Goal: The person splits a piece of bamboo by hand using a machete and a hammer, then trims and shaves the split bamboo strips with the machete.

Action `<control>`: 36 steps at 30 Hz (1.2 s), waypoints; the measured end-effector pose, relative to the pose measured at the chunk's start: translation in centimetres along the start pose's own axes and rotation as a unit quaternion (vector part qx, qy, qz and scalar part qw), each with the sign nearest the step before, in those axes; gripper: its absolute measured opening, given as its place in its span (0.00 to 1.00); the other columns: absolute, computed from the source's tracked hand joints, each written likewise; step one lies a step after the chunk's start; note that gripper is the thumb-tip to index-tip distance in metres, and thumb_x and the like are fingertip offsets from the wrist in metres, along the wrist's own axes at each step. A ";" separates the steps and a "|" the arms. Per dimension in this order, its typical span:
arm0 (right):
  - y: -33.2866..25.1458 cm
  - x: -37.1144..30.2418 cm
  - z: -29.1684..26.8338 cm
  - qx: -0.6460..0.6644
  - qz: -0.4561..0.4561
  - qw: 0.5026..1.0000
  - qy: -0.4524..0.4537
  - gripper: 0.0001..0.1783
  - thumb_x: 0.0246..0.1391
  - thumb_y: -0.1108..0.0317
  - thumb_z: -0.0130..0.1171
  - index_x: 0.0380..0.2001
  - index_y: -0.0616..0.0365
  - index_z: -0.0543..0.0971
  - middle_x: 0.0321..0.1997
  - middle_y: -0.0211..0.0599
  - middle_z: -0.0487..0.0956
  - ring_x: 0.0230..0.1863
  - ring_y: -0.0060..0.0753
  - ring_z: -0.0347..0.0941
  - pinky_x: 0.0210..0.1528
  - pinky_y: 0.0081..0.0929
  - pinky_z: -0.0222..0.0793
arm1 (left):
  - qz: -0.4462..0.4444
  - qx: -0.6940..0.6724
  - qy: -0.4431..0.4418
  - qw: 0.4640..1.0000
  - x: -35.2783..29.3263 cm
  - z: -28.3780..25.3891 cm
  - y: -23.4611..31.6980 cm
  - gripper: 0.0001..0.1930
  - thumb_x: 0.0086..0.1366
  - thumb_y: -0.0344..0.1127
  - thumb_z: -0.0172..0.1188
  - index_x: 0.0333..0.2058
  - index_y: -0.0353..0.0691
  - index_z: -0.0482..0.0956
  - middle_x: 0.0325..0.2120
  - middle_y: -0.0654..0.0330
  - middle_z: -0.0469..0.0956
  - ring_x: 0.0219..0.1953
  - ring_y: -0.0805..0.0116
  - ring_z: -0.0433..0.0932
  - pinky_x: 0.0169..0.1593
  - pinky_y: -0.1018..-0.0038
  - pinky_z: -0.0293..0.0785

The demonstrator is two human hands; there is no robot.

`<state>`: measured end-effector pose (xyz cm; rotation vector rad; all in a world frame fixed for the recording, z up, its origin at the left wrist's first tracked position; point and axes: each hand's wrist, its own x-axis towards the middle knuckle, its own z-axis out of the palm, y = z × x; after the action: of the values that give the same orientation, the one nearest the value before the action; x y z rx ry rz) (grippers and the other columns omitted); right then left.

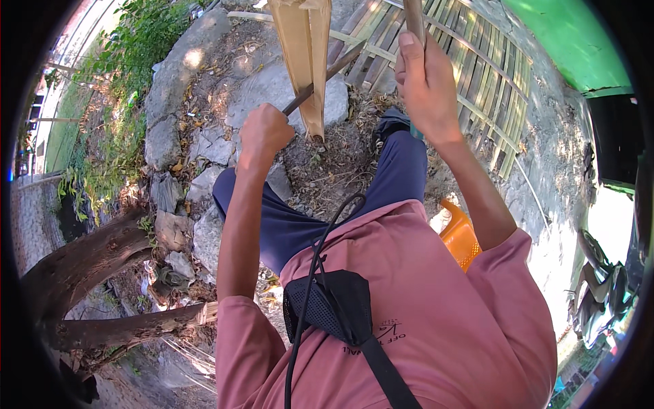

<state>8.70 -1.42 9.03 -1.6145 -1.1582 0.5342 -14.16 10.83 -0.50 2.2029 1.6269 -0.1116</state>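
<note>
A pale split length of bamboo (291,48) stands upright in front of me, its lower end at the ground between my legs. A gap runs down its length. My left hand (264,136) is closed round the near end of a long dark blade, like a machete (347,60), which slants up to the right across the bamboo at its gap. The grip is hidden in my fist. To the right, my right hand (429,88) is wrapped round a wooden stick (413,17), thumb along it. The stick's top runs out of view.
Beyond my right hand lies a mat of bamboo slats (477,61). Rocks (197,75) and dry leaves cover the ground ahead and left. A cut tree trunk (102,255) is at left, an orange plastic chair (460,235) by my right side. Green sheeting (572,41) hangs far right.
</note>
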 end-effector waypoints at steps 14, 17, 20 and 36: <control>3.1 -1.1 2.0 -0.081 -0.008 0.996 0.021 0.19 0.71 0.57 0.47 0.43 0.67 0.73 0.22 0.57 0.74 0.23 0.60 0.73 0.28 0.44 0.66 | -0.042 -0.034 -0.017 0.998 -0.5 0.0 0.6 0.13 0.51 0.33 0.63 0.34 0.30 0.85 0.34 0.39 0.83 0.41 0.41 0.83 0.46 0.52 0.79; 14.3 -4.8 2.5 -0.217 -0.019 0.971 -0.100 0.18 0.71 0.60 0.47 0.47 0.67 0.74 0.21 0.57 0.74 0.23 0.60 0.73 0.25 0.40 0.66 | 0.000 -0.039 -0.019 0.999 0.0 1.8 2.3 0.13 0.50 0.32 0.64 0.34 0.30 0.85 0.34 0.38 0.83 0.41 0.40 0.84 0.47 0.52 0.80; 11.5 -3.4 2.7 -0.164 -0.038 0.981 -0.100 0.19 0.71 0.59 0.47 0.49 0.66 0.74 0.20 0.55 0.73 0.20 0.57 0.71 0.25 0.41 0.66 | -0.026 -0.056 0.003 0.998 -0.8 2.4 1.8 0.13 0.49 0.32 0.64 0.33 0.30 0.85 0.34 0.37 0.83 0.41 0.40 0.84 0.46 0.52 0.80; 3.3 -1.8 3.2 0.004 0.094 0.996 -0.005 0.22 0.74 0.52 0.41 0.31 0.58 0.69 0.18 0.26 0.64 0.15 0.19 0.60 0.16 0.24 0.56 | -0.050 -0.110 -0.005 0.993 -1.6 2.9 -1.1 0.11 0.52 0.32 0.67 0.34 0.33 0.86 0.36 0.44 0.85 0.41 0.46 0.86 0.44 0.56 0.83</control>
<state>6.72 -1.45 4.52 -1.7265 -1.0146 0.6678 -15.22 8.64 -3.04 1.9537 1.6588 0.0275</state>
